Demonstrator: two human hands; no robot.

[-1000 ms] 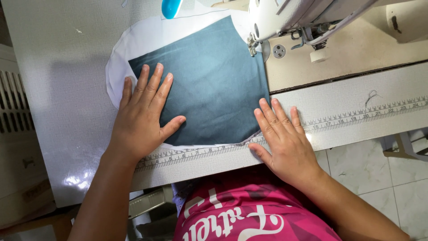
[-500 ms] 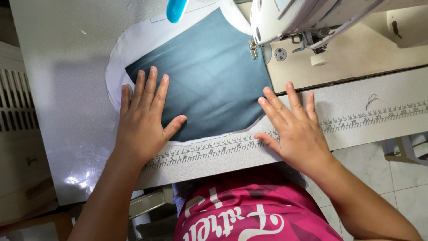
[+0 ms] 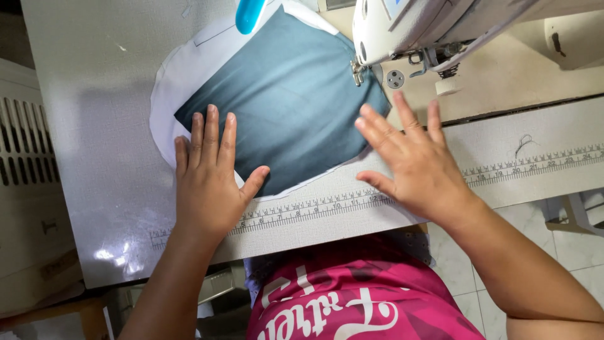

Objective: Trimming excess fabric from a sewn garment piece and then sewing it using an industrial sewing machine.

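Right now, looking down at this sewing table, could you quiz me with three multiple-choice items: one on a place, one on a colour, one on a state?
1. Where does the left hand rest?
A. On the cloth's near left corner
B. On the sewing machine
C. On the floor

2. What colour is the top cloth?
A. Bright yellow
B. Dark blue-grey
C. Red

3. How is the right hand held?
A. In a fist
B. Pinching a needle
C. Flat, fingers spread

Answers: 1 A, its fingers lie on the cloth's corner, over the white piece beneath; 2 B, it looks blue-grey against the pale table; 3 C, its palm lies open beside the sewing machine.
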